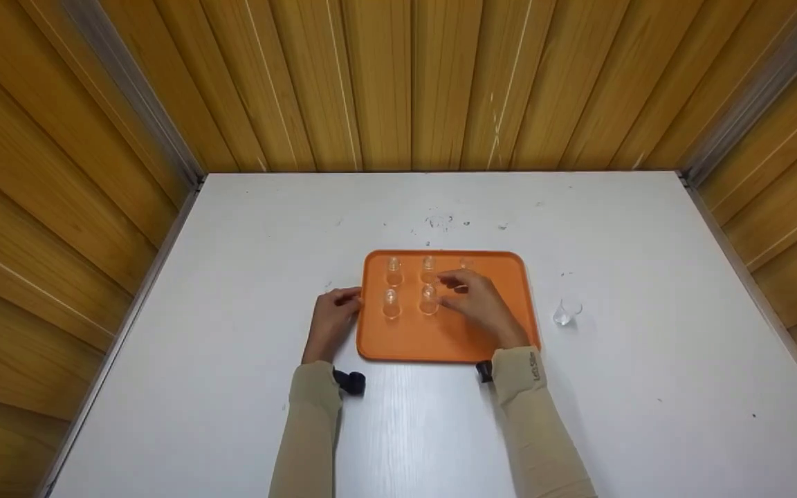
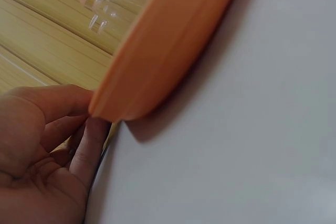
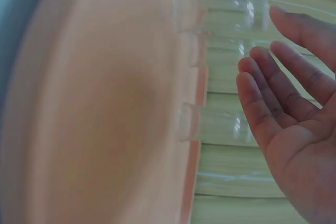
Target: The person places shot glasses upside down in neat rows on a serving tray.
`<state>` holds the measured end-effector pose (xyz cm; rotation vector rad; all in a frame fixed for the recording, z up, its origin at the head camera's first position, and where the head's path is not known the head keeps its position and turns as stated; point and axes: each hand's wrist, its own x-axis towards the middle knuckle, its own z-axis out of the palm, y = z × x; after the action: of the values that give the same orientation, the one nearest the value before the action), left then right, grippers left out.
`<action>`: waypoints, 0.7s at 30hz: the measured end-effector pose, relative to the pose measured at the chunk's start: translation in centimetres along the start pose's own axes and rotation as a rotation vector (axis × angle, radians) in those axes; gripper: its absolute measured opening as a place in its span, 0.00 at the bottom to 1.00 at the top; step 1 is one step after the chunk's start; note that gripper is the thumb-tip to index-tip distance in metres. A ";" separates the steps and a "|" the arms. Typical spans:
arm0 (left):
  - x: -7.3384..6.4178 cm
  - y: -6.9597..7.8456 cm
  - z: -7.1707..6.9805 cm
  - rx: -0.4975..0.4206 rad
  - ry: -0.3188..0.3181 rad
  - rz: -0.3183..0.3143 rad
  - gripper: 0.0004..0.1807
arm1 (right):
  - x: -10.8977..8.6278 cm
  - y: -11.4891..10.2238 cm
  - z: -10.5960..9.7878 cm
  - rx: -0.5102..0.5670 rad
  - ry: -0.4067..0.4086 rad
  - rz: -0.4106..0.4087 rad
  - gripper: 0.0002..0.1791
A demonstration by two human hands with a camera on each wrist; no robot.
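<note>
Several small clear plastic cups stand upside down on an orange tray (image 1: 398, 342). In the front row are a left cup (image 1: 391, 304) and a middle cup (image 1: 429, 301). Behind them come a back left cup (image 1: 394, 272), a back middle cup (image 1: 429, 265) and a back right cup (image 1: 466, 263), partly covered by my right hand (image 1: 479, 304). That hand is over the tray, fingers spread and thumb tip right by the front middle cup. At the tray's left rim, my left hand (image 1: 333, 319) pinches the edge between thumb and fingers, as the left wrist view shows.
Another clear cup (image 1: 567, 312) stands on the white table (image 1: 647, 387), right of the tray. Yellow wood-look panels (image 1: 412, 83) enclose the back and sides. Dark marks (image 1: 440, 221) speckle the tabletop behind the tray.
</note>
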<state>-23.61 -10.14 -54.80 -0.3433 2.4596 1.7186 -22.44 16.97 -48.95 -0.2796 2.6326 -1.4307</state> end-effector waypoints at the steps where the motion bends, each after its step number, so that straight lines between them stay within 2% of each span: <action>1: 0.0 0.0 0.0 0.003 0.000 -0.007 0.15 | -0.2 -0.1 -0.3 -0.006 0.004 0.007 0.25; 5: 0.0 0.0 0.0 0.007 0.000 -0.023 0.14 | -0.8 -0.3 -1.7 -0.024 0.029 0.024 0.26; 9: 0.2 0.0 0.0 0.005 -0.006 -0.023 0.15 | -1.6 0.1 -3.1 -0.031 0.083 -0.013 0.27; 15: 0.1 0.0 0.0 -0.001 -0.007 -0.019 0.14 | -3.2 1.3 -5.5 -0.081 0.196 -0.016 0.28; 21: 0.1 -0.1 0.0 -0.016 -0.010 -0.028 0.14 | -4.8 2.9 -7.6 -0.077 0.342 -0.026 0.28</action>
<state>-23.71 -10.14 -54.89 -0.3676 2.4239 1.7252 -19.60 25.81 -47.17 -0.0817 2.9674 -1.5045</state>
